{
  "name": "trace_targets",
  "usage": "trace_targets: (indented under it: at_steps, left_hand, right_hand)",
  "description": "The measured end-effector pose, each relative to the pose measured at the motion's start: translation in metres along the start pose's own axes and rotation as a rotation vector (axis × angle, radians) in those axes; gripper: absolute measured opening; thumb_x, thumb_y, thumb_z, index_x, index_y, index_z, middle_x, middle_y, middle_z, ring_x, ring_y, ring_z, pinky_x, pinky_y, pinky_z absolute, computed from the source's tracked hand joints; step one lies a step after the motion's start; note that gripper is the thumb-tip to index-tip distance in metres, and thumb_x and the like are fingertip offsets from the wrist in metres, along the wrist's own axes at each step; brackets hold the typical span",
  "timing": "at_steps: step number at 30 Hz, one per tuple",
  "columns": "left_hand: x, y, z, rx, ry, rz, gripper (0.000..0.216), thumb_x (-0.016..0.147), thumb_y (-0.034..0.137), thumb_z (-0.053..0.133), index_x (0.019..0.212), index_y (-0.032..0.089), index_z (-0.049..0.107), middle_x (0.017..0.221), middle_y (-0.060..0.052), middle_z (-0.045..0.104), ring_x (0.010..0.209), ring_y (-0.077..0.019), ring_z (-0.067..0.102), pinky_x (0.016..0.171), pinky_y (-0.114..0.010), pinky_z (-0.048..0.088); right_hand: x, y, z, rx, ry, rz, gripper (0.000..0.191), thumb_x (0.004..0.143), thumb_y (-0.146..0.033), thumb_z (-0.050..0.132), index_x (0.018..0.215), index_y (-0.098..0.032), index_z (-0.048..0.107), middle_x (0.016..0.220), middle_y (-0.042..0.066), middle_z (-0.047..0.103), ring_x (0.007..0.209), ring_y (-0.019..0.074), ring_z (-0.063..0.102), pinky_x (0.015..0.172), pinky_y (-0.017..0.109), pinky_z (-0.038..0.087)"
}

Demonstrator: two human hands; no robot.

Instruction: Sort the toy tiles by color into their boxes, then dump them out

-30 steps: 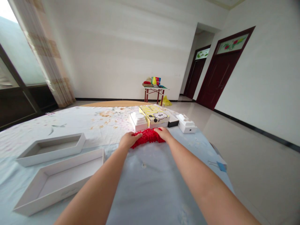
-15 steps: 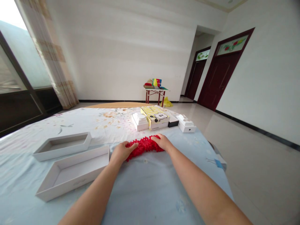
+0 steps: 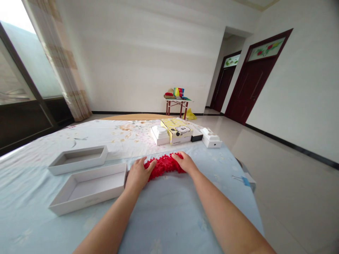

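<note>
A long red knobbly object [image 3: 165,164], with toothed edges and small gaps in its surface, lies across the blue part of the tablecloth. Around its left end is my left hand [image 3: 139,173], the thumb on the near top and the fingers on the far side. My right hand [image 3: 184,161] grips the right end, thumb on top, with its other fingers mostly hidden. Just left of my left hand sits an open white box tray [image 3: 92,201]. A second shallow white box part [image 3: 79,164] with a grey inside lies behind that tray.
Along the far side stand a white box with a stepped lid [image 3: 159,135], a yellow cartoon box [image 3: 177,131], a small black box [image 3: 196,135] and another white box [image 3: 210,138]. A blue clip [image 3: 245,181] holds the cloth at the right edge. A small table [image 3: 177,100] stands by the wall.
My left hand has loosened a little, its fingers lifting and spreading around the red object's left end. The right hand keeps its grip. The view has shifted slightly.
</note>
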State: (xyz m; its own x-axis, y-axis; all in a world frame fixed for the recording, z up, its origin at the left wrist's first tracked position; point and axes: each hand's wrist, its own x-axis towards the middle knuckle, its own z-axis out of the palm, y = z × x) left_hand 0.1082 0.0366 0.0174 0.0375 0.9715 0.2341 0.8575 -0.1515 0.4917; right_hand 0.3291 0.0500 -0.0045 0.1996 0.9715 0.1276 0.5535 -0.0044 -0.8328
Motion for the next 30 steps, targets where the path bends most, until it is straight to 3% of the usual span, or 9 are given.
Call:
trace_targets:
  at_steps: [4,7,9,12,15,19,22,25,30]
  left_hand:
    - [-0.003,0.003,-0.004,-0.056,0.03,0.02,0.06,0.086,0.052,0.033,0.127,0.01,0.05,0.132,-0.018,0.05,0.122,-0.0305,0.045,0.101,-0.043,0.033]
    - [-0.004,0.002,-0.017,-0.167,0.084,0.056,0.054,0.089,0.046,0.03,0.124,0.011,0.052,0.131,-0.016,0.051,0.124,-0.0277,0.044,0.103,-0.042,0.032]
    - [-0.007,-0.001,-0.03,-0.264,0.157,0.111,0.051,0.088,0.046,0.032,0.12,0.013,0.054,0.126,-0.014,0.054,0.12,-0.0253,0.048,0.1,-0.039,0.037]
    - [-0.022,-0.011,-0.054,-0.347,0.3,0.224,0.042,0.088,0.044,0.035,0.11,0.017,0.059,0.115,-0.01,0.059,0.11,-0.0223,0.054,0.096,-0.036,0.041]
    - [-0.047,-0.025,-0.067,-0.334,0.336,0.335,0.032,0.09,0.037,0.036,0.101,0.019,0.06,0.106,-0.007,0.061,0.103,-0.0198,0.056,0.092,-0.033,0.042]
    - [-0.079,-0.042,-0.06,-0.251,0.182,0.485,0.025,0.09,0.03,0.039,0.101,0.022,0.061,0.106,-0.006,0.06,0.102,-0.0186,0.056,0.089,-0.031,0.044]
    - [-0.094,-0.046,-0.052,-0.164,0.141,0.554,0.024,0.089,0.026,0.041,0.103,0.023,0.06,0.107,-0.006,0.06,0.102,-0.0192,0.055,0.089,-0.034,0.043]
    - [-0.097,-0.043,-0.054,-0.11,0.178,0.62,0.024,0.088,0.023,0.043,0.106,0.024,0.058,0.108,-0.006,0.06,0.104,-0.0198,0.052,0.092,-0.037,0.041]
    - [-0.077,-0.051,-0.09,-0.05,0.36,0.596,0.022,0.087,0.027,0.044,0.103,0.024,0.059,0.11,-0.006,0.06,0.106,-0.0207,0.052,0.097,-0.041,0.036]
  right_hand:
    - [0.002,0.007,-0.002,0.079,0.049,-0.008,0.057,0.079,-0.056,0.05,0.116,-0.013,0.054,0.117,0.014,0.06,0.11,0.024,0.056,0.096,0.035,0.04]
    - [0.0,0.007,-0.008,0.12,0.134,-0.058,0.049,0.082,-0.05,0.048,0.112,-0.013,0.056,0.112,0.014,0.062,0.104,0.0228,0.059,0.092,0.036,0.044]
    - [-0.006,-0.001,-0.014,0.073,0.263,-0.172,0.041,0.082,-0.045,0.048,0.106,-0.014,0.058,0.108,0.014,0.063,0.102,0.0235,0.058,0.092,0.038,0.044]
    - [-0.028,-0.028,-0.016,-0.022,0.403,-0.492,0.026,0.083,-0.034,0.049,0.099,-0.016,0.06,0.1,0.012,0.063,0.1,0.023,0.056,0.093,0.04,0.042]
    - [-0.061,-0.057,-0.002,-0.034,0.238,-0.782,0.018,0.085,-0.021,0.045,0.093,-0.02,0.061,0.091,0.007,0.065,0.092,0.0186,0.057,0.092,0.037,0.042]
    - [-0.094,-0.071,0.027,-0.079,-0.051,-1.036,0.016,0.083,-0.016,0.049,0.093,-0.02,0.061,0.093,0.005,0.066,0.091,0.0173,0.058,0.089,0.035,0.044]
    - [-0.101,-0.062,0.038,-0.1,-0.086,-1.04,0.016,0.082,-0.016,0.05,0.094,-0.019,0.061,0.095,0.006,0.066,0.093,0.0177,0.057,0.088,0.035,0.044]
    - [-0.101,-0.053,0.034,-0.112,-0.077,-0.994,0.017,0.083,-0.016,0.05,0.095,-0.019,0.061,0.096,0.007,0.065,0.094,0.0174,0.057,0.088,0.035,0.044]
    - [-0.091,-0.056,0.018,-0.125,-0.012,-0.938,0.019,0.083,-0.017,0.05,0.098,-0.02,0.061,0.1,0.006,0.064,0.099,0.0177,0.055,0.092,0.036,0.041]
